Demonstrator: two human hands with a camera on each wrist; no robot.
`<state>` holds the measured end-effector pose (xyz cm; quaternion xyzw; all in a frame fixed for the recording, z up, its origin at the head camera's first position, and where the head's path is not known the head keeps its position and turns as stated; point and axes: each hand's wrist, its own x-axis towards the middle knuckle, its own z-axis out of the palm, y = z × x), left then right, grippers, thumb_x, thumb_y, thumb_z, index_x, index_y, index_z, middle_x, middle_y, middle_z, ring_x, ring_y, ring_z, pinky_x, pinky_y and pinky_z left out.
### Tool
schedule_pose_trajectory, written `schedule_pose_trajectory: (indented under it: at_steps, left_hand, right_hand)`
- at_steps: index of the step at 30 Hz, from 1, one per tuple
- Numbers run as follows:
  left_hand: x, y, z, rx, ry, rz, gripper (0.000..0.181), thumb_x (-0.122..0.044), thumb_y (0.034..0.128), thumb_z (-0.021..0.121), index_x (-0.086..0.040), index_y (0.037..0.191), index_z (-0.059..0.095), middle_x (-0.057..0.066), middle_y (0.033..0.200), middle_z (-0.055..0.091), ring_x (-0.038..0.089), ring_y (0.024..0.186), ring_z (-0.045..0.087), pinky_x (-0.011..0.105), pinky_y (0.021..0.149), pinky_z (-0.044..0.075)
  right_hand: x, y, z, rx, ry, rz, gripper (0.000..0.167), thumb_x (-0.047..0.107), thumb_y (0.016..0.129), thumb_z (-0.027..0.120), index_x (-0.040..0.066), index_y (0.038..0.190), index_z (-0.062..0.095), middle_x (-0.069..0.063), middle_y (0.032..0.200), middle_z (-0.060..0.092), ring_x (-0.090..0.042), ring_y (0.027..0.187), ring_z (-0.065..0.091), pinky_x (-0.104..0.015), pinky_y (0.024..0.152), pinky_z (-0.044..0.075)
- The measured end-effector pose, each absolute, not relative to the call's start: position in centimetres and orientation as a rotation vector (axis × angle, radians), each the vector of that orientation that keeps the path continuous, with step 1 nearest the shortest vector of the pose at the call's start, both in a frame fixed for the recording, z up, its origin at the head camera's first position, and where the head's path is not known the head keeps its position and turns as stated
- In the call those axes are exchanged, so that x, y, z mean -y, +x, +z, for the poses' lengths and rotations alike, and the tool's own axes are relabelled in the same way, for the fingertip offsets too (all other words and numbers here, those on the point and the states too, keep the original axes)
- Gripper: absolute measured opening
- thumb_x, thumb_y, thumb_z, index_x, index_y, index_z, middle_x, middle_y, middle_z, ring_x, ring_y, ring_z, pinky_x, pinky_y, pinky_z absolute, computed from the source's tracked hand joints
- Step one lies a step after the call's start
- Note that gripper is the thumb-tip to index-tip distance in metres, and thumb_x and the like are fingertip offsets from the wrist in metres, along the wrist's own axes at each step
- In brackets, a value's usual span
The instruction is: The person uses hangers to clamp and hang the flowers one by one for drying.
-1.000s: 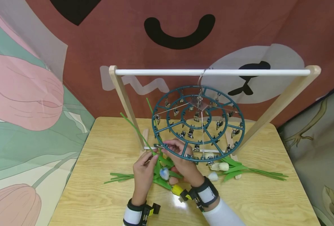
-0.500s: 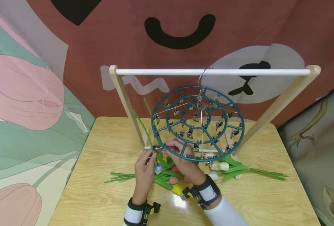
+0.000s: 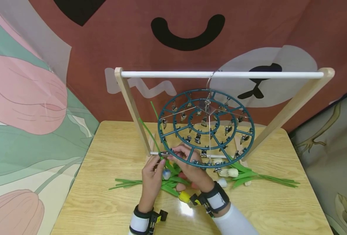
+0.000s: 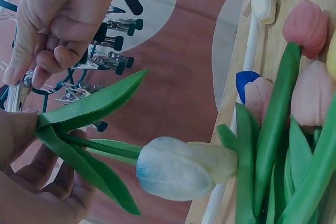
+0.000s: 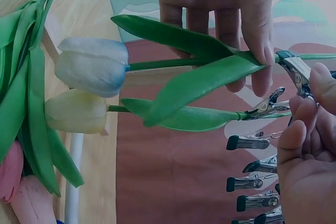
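Observation:
My left hand (image 3: 152, 176) pinches the green stem of a blue-and-white artificial tulip (image 4: 173, 169) just above its leaves (image 5: 210, 77); the flower hangs head down. My right hand (image 3: 189, 164) pinches a metal clip (image 5: 296, 69) on the near left rim of the round blue-green drying hanger (image 3: 191, 156). The clip's dark tips sit at the stem beside my left fingertips; whether they grip it I cannot tell. Next to it, a cream tulip (image 5: 79, 111) hangs upside down from another clip (image 5: 266, 104).
The hanger hooks on the white bar (image 3: 167, 74) of a wooden stand (image 3: 132, 111). Several pink, yellow (image 3: 184, 196) and other tulips lie below my hands, stems (image 3: 124, 183) leftward. Cream and white tulips (image 3: 228, 173) lie at right, stems rightward. Several clips (image 3: 197, 138) dangle from the rings.
The blue-and-white tulip's stem has swung rightward at its top, and its flower has shifted a little left. My left hand has moved slightly right; my right hand has hardly moved.

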<state>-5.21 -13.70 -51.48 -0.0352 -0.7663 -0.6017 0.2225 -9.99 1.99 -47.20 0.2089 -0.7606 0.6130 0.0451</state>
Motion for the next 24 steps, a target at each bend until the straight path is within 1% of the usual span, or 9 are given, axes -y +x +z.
schedule_pose_trajectory:
  at_steps: [6,10,11,14,15,17,18,22,24]
  left_hand:
    - [13.7,-5.3,-51.6,2.105,-0.092,-1.7,0.021,-0.006,0.101,0.064,-0.011,0.118,0.075,0.006,0.109,0.074,0.014,0.101,0.07,0.024,0.08,0.06]
    - [13.7,-5.3,-51.7,2.068,-0.109,-1.717,0.018,-0.004,0.1,0.065,-0.008,0.115,0.075,0.01,0.109,0.074,0.015,0.102,0.071,0.023,0.083,0.061]
    - [13.7,-5.3,-51.7,2.06,-0.112,-1.721,0.018,-0.004,0.0998,0.065,-0.007,0.115,0.075,0.011,0.109,0.074,0.016,0.102,0.072,0.023,0.084,0.061]
    - [13.8,-5.4,-51.8,2.049,-0.109,-1.731,0.018,-0.005,0.0997,0.066,-0.006,0.115,0.075,0.011,0.11,0.075,0.019,0.104,0.072,0.022,0.089,0.06]
    - [13.7,-5.4,-51.8,2.046,-0.108,-1.733,0.018,-0.005,0.0997,0.066,-0.006,0.115,0.075,0.011,0.11,0.075,0.019,0.105,0.072,0.022,0.091,0.06]
    - [13.7,-5.4,-51.8,2.045,-0.106,-1.736,0.019,-0.006,0.0994,0.066,-0.007,0.116,0.075,0.01,0.111,0.075,0.02,0.106,0.072,0.023,0.093,0.059]
    - [13.6,-5.4,-51.9,2.043,-0.109,-1.736,0.019,-0.005,0.0993,0.066,-0.007,0.116,0.075,0.01,0.112,0.076,0.02,0.106,0.072,0.023,0.094,0.059]
    - [13.5,-5.4,-51.9,2.036,-0.114,-1.749,0.021,-0.003,0.0986,0.067,-0.006,0.118,0.074,0.012,0.115,0.076,0.017,0.107,0.072,0.023,0.095,0.058]
    - [13.4,-5.4,-52.0,2.036,-0.112,-1.758,0.022,-0.003,0.0983,0.067,-0.006,0.119,0.074,0.012,0.117,0.075,0.016,0.106,0.072,0.022,0.095,0.058]
  right_hand:
    - [-1.7,-9.8,-47.3,2.322,0.607,1.933,0.027,0.008,0.09,0.08,0.006,0.115,0.073,-0.008,0.104,0.069,-0.014,0.09,0.062,-0.021,0.077,0.055]
    - [-1.8,-9.5,-47.6,2.361,0.619,1.978,0.044,0.009,0.091,0.079,0.006,0.132,0.066,-0.012,0.125,0.07,-0.022,0.109,0.065,-0.026,0.091,0.056]
    - [-1.9,-9.4,-47.8,2.395,0.612,1.983,0.047,0.012,0.092,0.079,0.009,0.136,0.064,-0.011,0.13,0.068,-0.022,0.11,0.065,-0.026,0.088,0.057]
    - [-2.5,-9.1,-48.6,2.512,0.589,1.942,0.05,0.019,0.093,0.079,0.014,0.14,0.061,-0.009,0.139,0.063,-0.022,0.091,0.071,-0.027,0.075,0.061]
    - [-2.7,-9.0,-49.0,2.557,0.581,1.923,0.051,0.022,0.093,0.078,0.016,0.141,0.061,-0.008,0.141,0.062,-0.021,0.081,0.071,-0.027,0.076,0.06]
    - [-3.2,-8.8,-49.7,2.615,0.554,1.952,0.051,0.024,0.094,0.078,0.02,0.142,0.059,-0.01,0.132,0.066,-0.026,0.065,0.069,-0.028,0.066,0.06]
    - [-3.4,-8.8,-50.1,2.634,0.556,1.935,0.051,0.026,0.095,0.077,0.02,0.142,0.059,-0.012,0.123,0.07,-0.027,0.06,0.069,-0.03,0.07,0.061]
    - [-4.5,-8.5,-51.4,2.637,0.551,1.956,0.048,0.027,0.095,0.077,0.024,0.14,0.06,-0.012,0.099,0.067,-0.025,0.073,0.069,-0.031,0.074,0.059]
    - [-5.2,-8.3,-52.0,2.635,0.541,1.911,0.048,0.027,0.094,0.078,0.029,0.138,0.061,-0.006,0.109,0.067,-0.02,0.09,0.068,-0.034,0.084,0.058]
